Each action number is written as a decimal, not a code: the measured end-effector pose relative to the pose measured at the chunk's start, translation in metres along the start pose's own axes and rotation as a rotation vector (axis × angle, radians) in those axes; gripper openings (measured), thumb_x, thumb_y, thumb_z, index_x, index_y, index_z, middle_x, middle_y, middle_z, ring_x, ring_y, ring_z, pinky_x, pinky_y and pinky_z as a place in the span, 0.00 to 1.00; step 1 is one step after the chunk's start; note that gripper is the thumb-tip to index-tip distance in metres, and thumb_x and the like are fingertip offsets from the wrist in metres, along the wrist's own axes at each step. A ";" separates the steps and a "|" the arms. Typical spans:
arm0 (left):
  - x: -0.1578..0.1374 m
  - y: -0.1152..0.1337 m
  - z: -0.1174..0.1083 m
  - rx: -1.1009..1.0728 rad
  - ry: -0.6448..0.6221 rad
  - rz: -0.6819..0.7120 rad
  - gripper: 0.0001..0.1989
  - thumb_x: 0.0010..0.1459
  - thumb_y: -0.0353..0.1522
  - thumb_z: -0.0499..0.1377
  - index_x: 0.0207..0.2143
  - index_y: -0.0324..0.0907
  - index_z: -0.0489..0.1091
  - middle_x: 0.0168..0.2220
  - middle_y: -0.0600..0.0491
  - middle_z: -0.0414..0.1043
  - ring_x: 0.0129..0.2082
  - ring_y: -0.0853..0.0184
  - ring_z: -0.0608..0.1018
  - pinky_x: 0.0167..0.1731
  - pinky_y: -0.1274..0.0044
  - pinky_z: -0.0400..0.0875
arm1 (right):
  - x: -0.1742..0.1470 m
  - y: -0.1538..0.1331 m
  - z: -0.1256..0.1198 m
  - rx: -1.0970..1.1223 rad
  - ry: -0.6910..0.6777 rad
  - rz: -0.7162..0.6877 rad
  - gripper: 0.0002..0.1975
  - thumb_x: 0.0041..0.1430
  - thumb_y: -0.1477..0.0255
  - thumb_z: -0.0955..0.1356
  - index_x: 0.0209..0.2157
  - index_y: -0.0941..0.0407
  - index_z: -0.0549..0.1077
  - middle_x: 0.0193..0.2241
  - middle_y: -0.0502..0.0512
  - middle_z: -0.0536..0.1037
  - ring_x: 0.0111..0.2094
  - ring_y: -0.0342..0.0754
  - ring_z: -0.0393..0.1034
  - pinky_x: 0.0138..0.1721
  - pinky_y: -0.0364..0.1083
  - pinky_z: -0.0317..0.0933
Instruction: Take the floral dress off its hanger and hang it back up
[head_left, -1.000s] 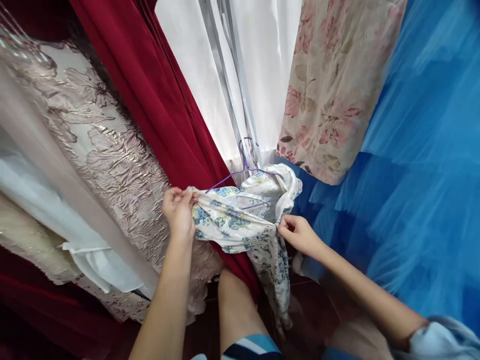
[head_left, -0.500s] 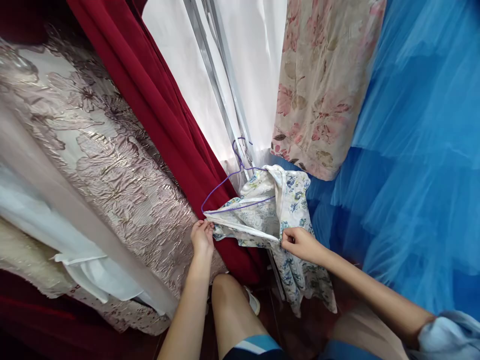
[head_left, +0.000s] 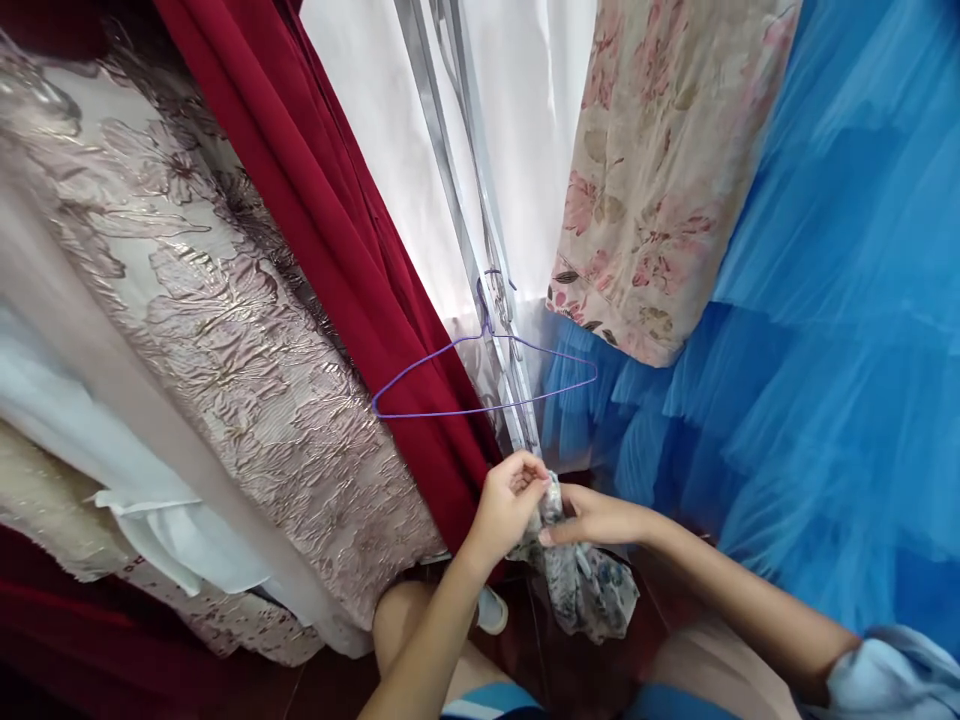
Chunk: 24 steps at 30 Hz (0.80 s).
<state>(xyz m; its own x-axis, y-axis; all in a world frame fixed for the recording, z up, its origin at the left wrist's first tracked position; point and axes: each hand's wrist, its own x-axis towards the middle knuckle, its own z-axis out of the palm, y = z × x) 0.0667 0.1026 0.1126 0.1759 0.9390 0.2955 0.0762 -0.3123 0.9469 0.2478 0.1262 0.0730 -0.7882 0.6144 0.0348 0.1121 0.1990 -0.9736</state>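
A white garment with a blue floral print [head_left: 589, 590] hangs bunched from my two hands, low over the dark floor. My left hand [head_left: 514, 500] is closed, its thumb and fingers pinching the top edge of the cloth. From the other side my right hand [head_left: 592, 518] grips the gathered fabric, thumb in front and fingers partly hidden behind it. Above both hands a bare purple wire hanger [head_left: 457, 411] hangs by its hook at a metal stand [head_left: 491, 250].
Dark red fabric [head_left: 330, 230] and a shiny embossed floral cloth [head_left: 247, 350] hang on the left. To the right are a pink floral garment [head_left: 645, 200] and layered blue tulle [head_left: 840, 350]. White cloth [head_left: 525, 120] hangs behind the stand. My shoe [head_left: 491, 610] rests on the floor.
The floral garment has come off the purple hanger and is now lower, bunched up. My left hand has moved right and down, close to my right hand, which has lowered slightly.
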 end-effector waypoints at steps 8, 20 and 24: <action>-0.031 -0.015 0.000 -0.067 -0.230 -0.134 0.18 0.63 0.43 0.59 0.49 0.41 0.71 0.39 0.48 0.75 0.40 0.62 0.75 0.45 0.72 0.69 | -0.022 -0.058 -0.013 0.479 0.320 0.103 0.20 0.51 0.59 0.76 0.39 0.59 0.75 0.33 0.54 0.79 0.34 0.49 0.74 0.40 0.47 0.67; -0.044 -0.002 -0.142 0.580 0.026 0.003 0.13 0.54 0.40 0.65 0.22 0.42 0.74 0.25 0.52 0.72 0.29 0.62 0.71 0.31 0.75 0.64 | -0.003 -0.058 -0.111 0.071 0.800 -0.198 0.18 0.55 0.55 0.71 0.36 0.56 0.73 0.31 0.54 0.77 0.32 0.50 0.71 0.35 0.46 0.65; -0.026 0.034 -0.192 0.798 0.187 0.130 0.05 0.46 0.34 0.69 0.29 0.47 0.78 0.33 0.50 0.77 0.37 0.55 0.74 0.41 0.72 0.66 | 0.032 -0.046 -0.120 -0.278 0.792 -0.190 0.18 0.58 0.55 0.68 0.31 0.57 0.72 0.30 0.54 0.76 0.32 0.50 0.69 0.35 0.46 0.62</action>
<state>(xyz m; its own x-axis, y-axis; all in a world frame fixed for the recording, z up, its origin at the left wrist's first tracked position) -0.1238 0.0947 0.1615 0.0708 0.8748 0.4793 0.7523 -0.3624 0.5502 0.2898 0.2283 0.1455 -0.1653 0.8829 0.4394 0.2467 0.4684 -0.8484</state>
